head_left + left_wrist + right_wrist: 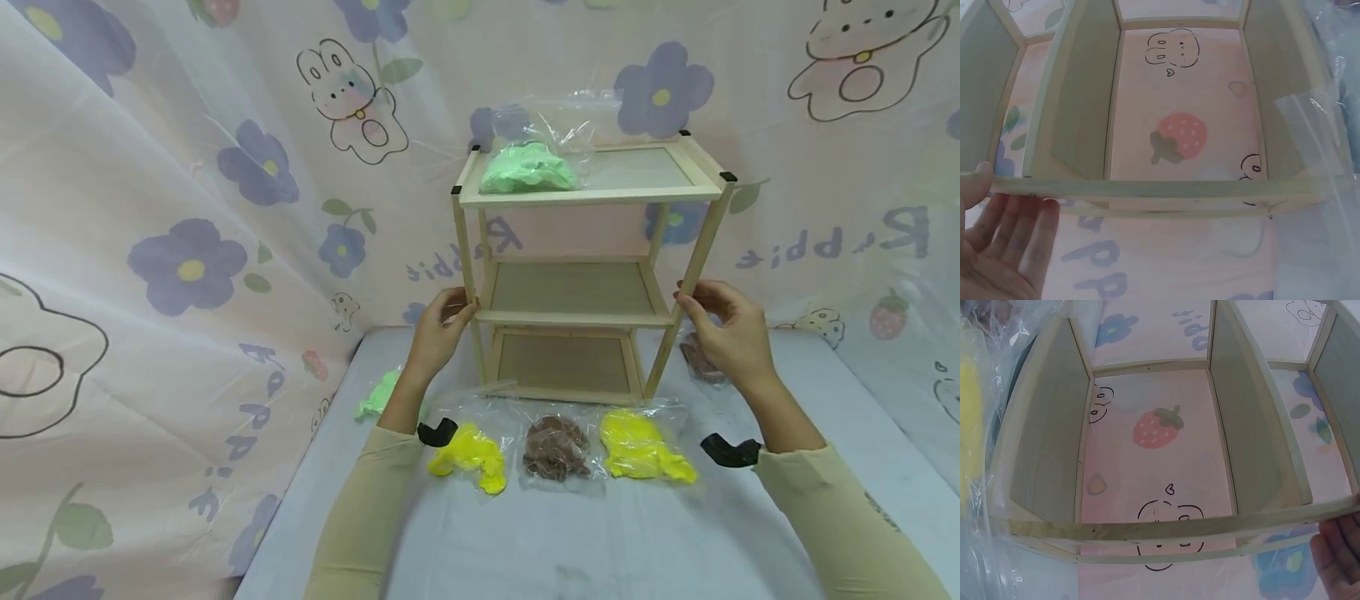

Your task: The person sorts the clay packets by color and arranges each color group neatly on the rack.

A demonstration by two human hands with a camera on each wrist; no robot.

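A three-tier wooden shelf (573, 318) with black corner caps stands on the table between my hands. My left hand (441, 332) holds its left front post at about the middle tier. In the left wrist view, the thumb of that left hand (1007, 250) lies on one side of the post and the fingers on the other. On the opposite side my right hand (731, 333) grips the right front post at a similar height; only some fingers of the right hand (1340, 553) show in the right wrist view. A clear bag of light green clay-like material (528, 169) lies on the top tier.
In front of the shelf lie bagged yellow clay-like material (472, 457), a brown lump (555, 448) and another yellow lump (641, 448). A green bag (378, 396) is by my left forearm, a brown bag (701, 360) behind my right hand. Patterned curtain (187, 350) hangs around the table.
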